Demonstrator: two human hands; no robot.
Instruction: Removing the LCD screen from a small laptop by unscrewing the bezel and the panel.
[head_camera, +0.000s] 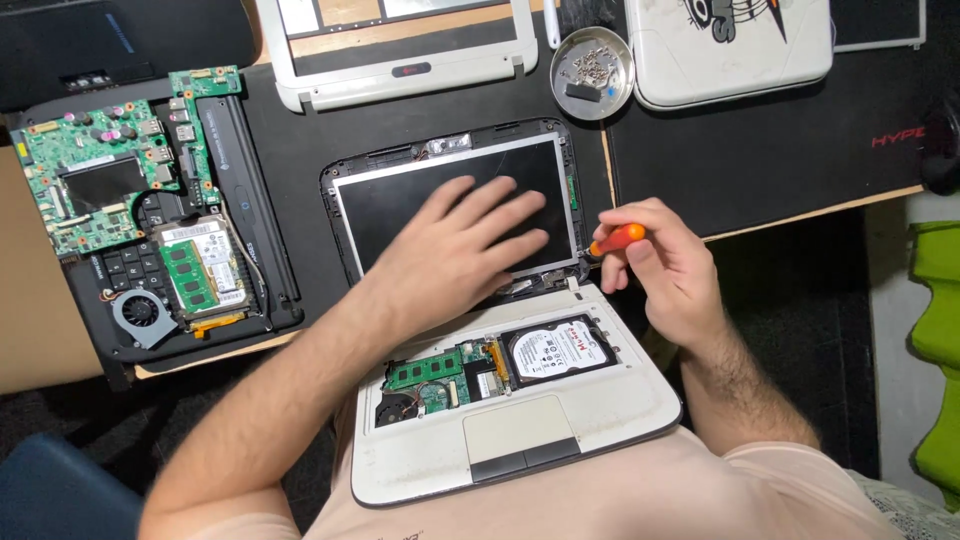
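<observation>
White laptop (520, 440), opened up with keyboard removed, sits near centre on the worktop (780, 150), its base at the person's lap edge and its bare screen panel (400, 205) lying flat beyond. Far left: a second dismantled laptop (150, 280), black, with green circuit board (90, 175), memory stick (185, 275) and small fan (140, 312) exposed. Left hand (460, 250) lies flat, fingers spread, palm down on the screen panel, holding nothing. Below it in the white base: green board (425, 372) and hard drive (555, 350), uncovered. Right hand (665, 265) is closed around an orange-handled screwdriver (620, 238), tip pointing left at the right hinge corner of the screen; tip contact cannot be told. Far side: white screen bezel (400, 75), round metal dish (592, 72) with screws, white lid (730, 50) with a black drawing. Far right: green object (940, 340).
</observation>
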